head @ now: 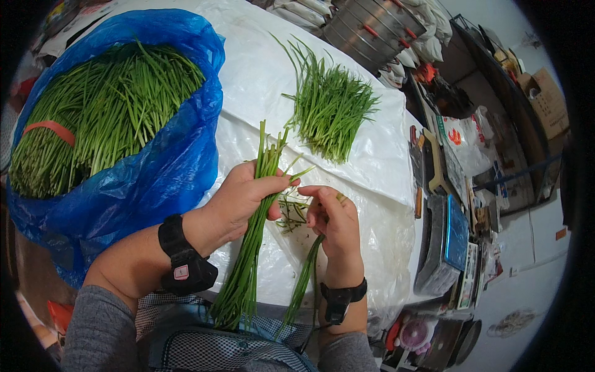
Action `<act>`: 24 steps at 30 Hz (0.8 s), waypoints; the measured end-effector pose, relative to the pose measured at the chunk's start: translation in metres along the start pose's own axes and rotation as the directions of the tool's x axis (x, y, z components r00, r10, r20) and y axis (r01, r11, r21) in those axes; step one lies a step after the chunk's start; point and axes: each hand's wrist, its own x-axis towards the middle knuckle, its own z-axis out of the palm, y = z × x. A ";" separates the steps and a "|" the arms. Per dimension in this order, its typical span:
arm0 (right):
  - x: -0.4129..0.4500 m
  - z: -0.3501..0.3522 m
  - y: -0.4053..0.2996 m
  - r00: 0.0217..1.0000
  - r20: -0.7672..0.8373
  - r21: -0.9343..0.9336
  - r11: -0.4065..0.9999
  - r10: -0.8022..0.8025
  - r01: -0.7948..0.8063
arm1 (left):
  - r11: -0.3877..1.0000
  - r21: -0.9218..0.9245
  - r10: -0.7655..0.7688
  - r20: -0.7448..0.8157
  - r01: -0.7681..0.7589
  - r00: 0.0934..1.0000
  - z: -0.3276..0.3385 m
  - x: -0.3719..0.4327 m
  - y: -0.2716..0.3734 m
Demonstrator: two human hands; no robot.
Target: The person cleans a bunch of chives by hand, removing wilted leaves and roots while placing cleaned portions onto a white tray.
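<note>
My left hand (241, 197) grips a bundle of garlic chives (244, 269), cut ends up and leaves hanging towards my lap. Close beside it, my right hand (332, 216) has its fingers curled around a few chive stalks (304, 279), whose leaves trail below the palm. Between the hands, loose trimmings (293, 216) lie on the white plastic sheet (372, 176). Beyond them rests a spread pile of chives (330, 107). At the left, a blue plastic bag (186, 153) gapes around a large mass of chives (121, 97), part of it bound by a red band (51, 128).
A scale with a blue top (455, 232) stands at the table's right edge, with a cleaver-like tool (434, 162) and knife handles (413, 135) nearby. A big steel pot (372, 30) and white sacks (427, 42) are at the back. A pink fan (415, 332) sits lower right.
</note>
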 end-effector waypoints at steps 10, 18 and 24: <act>0.003 0.000 0.002 0.998 -0.028 0.052 0.997 -0.056 0.057 | 0.999 0.029 0.034 -0.040 -0.032 0.999 0.000 0.000 -0.004; 0.002 -0.004 0.000 0.999 -0.007 0.011 0.999 -0.032 0.032 | 1.000 0.005 0.028 -0.020 -0.028 0.999 0.000 0.001 -0.002; 0.003 -0.006 0.000 0.998 0.042 0.183 0.982 -0.052 0.043 | 0.999 0.052 -0.006 0.031 0.004 1.000 0.002 -0.001 0.001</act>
